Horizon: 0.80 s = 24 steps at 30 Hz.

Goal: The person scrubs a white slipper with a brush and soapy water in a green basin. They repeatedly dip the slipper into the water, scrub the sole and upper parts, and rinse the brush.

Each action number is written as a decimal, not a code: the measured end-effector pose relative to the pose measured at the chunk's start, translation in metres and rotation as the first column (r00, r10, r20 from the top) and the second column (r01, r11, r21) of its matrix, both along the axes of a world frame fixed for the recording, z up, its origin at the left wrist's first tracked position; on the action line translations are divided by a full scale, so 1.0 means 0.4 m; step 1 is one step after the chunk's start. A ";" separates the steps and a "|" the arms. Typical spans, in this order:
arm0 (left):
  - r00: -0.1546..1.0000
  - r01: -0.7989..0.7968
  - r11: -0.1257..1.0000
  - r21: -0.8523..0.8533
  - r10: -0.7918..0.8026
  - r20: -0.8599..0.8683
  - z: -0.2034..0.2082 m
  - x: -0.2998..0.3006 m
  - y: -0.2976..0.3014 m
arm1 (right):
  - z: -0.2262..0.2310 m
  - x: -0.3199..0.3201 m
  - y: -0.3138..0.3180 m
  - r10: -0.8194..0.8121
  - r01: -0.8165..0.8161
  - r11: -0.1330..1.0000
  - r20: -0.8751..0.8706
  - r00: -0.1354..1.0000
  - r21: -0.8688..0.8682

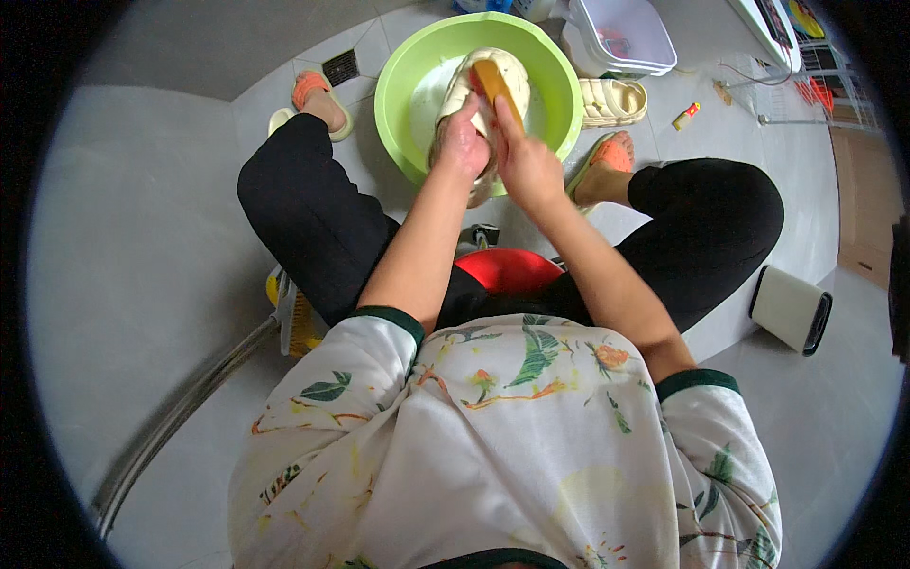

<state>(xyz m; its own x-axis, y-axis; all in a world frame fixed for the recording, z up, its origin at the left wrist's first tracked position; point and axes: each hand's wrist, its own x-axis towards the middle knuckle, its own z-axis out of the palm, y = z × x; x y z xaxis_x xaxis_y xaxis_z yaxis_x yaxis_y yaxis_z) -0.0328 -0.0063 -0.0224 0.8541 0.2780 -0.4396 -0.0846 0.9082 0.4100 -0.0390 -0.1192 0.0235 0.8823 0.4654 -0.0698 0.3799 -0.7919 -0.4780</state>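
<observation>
Between my feet stands a light green basin (391, 100) with some water in its bottom. Over it my left hand (462, 147) grips a cream, puffy clog (457, 93), tilted and partly covered by my hands. Closed around a yellow-orange scrubbing brush (500, 88), my right hand (531, 171) holds it against the clog's upper side. The brush's bristles are hidden from view. A matching cream clog (614, 101) rests on the floor just right of the basin.
A white tub (626, 38) stands behind the second clog, near a wire rack (806, 100). On the tiles lie a small red-and-yellow item (687, 116) and a cream bin (789, 310). A metal hose (180, 417) runs at left; a red stool (509, 270) is beneath me.
</observation>
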 end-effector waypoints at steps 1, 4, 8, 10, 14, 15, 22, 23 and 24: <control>1.000 0.010 1.000 0.010 -0.010 0.002 0.001 0.000 -0.006 | -0.007 0.040 0.018 -0.054 0.053 0.998 0.017 0.998 0.033; 1.000 0.000 0.998 0.061 0.002 -0.021 0.015 -0.006 -0.005 | -0.025 0.130 0.045 -0.227 0.229 0.969 -0.028 0.973 0.097; 0.992 -0.089 0.988 0.125 0.099 -0.079 0.030 0.004 0.009 | -0.059 -0.002 -0.045 -0.074 0.086 0.975 -0.065 0.995 0.206; 0.983 -0.015 0.985 0.174 0.046 -0.178 0.001 0.000 0.034 | 0.007 -0.062 -0.045 -0.087 0.117 0.984 -0.211 0.974 0.134; 0.982 -0.014 0.994 0.111 0.034 -0.185 0.062 -0.013 0.003 | 0.022 -0.005 -0.050 -0.161 0.191 0.954 -0.145 0.976 0.229; 0.989 -0.009 0.996 0.087 0.021 -0.147 0.078 -0.012 0.005 | 0.039 -0.007 -0.049 -0.171 0.203 0.949 -0.148 0.974 0.242; 0.959 0.125 0.970 0.207 -0.065 -0.276 0.074 -0.012 -0.012 | -0.027 0.106 -0.026 -0.125 0.125 0.992 -0.036 0.992 -0.005; 0.973 0.095 0.973 0.209 -0.046 -0.227 0.056 -0.013 -0.013 | -0.026 0.110 -0.025 -0.120 0.119 0.993 -0.041 0.992 -0.023; 0.962 0.096 0.979 0.179 -0.045 -0.269 0.045 -0.010 0.006 | -0.022 0.098 -0.021 -0.086 0.086 0.996 -0.041 0.995 0.007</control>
